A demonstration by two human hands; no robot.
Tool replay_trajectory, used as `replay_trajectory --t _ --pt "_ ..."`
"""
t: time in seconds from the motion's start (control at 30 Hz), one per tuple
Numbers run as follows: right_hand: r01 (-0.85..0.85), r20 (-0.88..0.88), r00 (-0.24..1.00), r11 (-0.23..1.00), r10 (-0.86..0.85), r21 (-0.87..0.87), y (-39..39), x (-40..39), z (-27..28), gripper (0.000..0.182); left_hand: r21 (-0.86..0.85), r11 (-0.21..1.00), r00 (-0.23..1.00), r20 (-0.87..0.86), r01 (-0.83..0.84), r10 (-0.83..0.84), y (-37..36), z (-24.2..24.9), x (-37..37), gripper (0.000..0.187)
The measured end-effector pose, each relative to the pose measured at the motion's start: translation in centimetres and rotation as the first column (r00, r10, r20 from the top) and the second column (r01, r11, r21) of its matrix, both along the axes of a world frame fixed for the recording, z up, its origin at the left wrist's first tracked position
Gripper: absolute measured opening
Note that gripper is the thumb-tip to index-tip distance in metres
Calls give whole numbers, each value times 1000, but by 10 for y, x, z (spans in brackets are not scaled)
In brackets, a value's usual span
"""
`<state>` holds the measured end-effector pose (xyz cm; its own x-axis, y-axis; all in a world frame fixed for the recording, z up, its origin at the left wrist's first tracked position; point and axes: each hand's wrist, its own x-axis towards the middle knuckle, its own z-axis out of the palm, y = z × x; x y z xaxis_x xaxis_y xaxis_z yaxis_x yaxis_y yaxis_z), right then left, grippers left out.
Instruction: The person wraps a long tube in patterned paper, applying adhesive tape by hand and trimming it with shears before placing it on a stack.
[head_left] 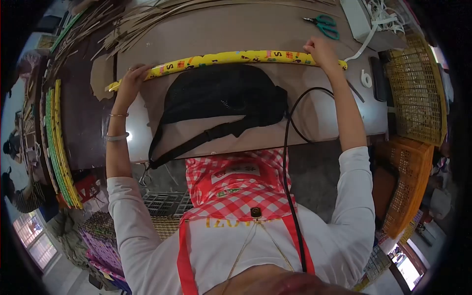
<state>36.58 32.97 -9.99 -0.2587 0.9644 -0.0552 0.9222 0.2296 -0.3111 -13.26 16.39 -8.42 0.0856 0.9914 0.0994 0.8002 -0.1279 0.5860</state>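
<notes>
The brown table was covered at the far left by thin strips. The black bag was laid near the front edge. Wide room was left past the yellow patterned roll, set just beyond the bag. It was held near its left end by the left hand; near its right end, the right hand was curled tight, its hold unclear.

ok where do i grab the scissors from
Take the scissors by the teal handles, probably coming from the near right side with the right hand: they lie with the loops toward the right and the blades pointing left, away from that approach.
</notes>
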Motion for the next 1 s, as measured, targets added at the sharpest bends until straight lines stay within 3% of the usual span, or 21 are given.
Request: replay_trajectory --t 0.07,0.2,0.27,0.3,0.33,0.37,0.43,0.47,0.53,0.57,0.63,0.7,0.77,0.8,0.87,0.9,0.97,1.0 --pt "-50 -46 998 999 50 5 16 14 -20 22 -10 1000 1000 -23 -9 9 -1 0 2 23" --pt "172 -213 972 918 -99 357 -28 38 18 22 123 992 986 -166 17 3 -5 -7 1 26" --pt "224 -197 969 863 -148 453 -54 66 26 23 122 986 993 -40 -109 115 -11 -9 8 26" --pt "279 -155 958 905 -240 322 -68 82 29 20 131 981 989 -22 -143 147 -12 -15 8 25" --pt "258 -177 963 890 -204 376 -77 101 18 18 298 946 985 -73 -127 155 -11 -21 9 18" --pt "240 -197 966 871 -169 429 -85 120 0 16 287 950 979 -117 -127 166 -13 -22 10 18" --pt "-99 236 970 797 -56 596 -97 155 -21 14 298 944 969 -156 -141 194 -15 -25 13 17" --pt "-112 240 970 793 -43 598 -101 148 -18 14 300 941 966 -152 -155 207 -13 -28 13 17" --pt "-12 317 912 754 -262 656 -116 120 0 15 402 907 961 -180 -124 211 -11 -35 12 16" --pt "148 180 955 906 -235 398 -103 107 11 17 402 907 961 -175 -127 212 -11 -37 11 16" --pt "-12 -152 985 906 84 424 -87 60 11 29 395 912 964 -181 -109 194 -9 -37 9 15" --pt "-301 -31 938 855 346 423 -83 -21 32 41 382 918 968 -167 -111 186 -6 -41 6 15" --pt "-606 215 782 632 585 483 -64 -83 28 53 369 922 974 -138 -116 179 -6 -43 4 15" --pt "-618 206 767 614 608 491 -55 -109 24 53 373 920 975 -129 -122 182 -5 -44 4 14" --pt "-812 282 569 474 772 340 -43 -158 20 55 432 892 973 -118 -129 198 -7 -44 7 13" --pt "-822 275 549 449 790 350 -40 -173 18 55 451 882 978 -85 -135 193 -7 -45 9 13" --pt "-933 375 350 283 858 222 -32 -196 15 57 456 875 962 -120 -164 244 -6 -49 6 14" --pt "-937 377 334 262 864 230 -29 -200 13 57 439 883 963 -119 -166 240 -7 -49 6 14"
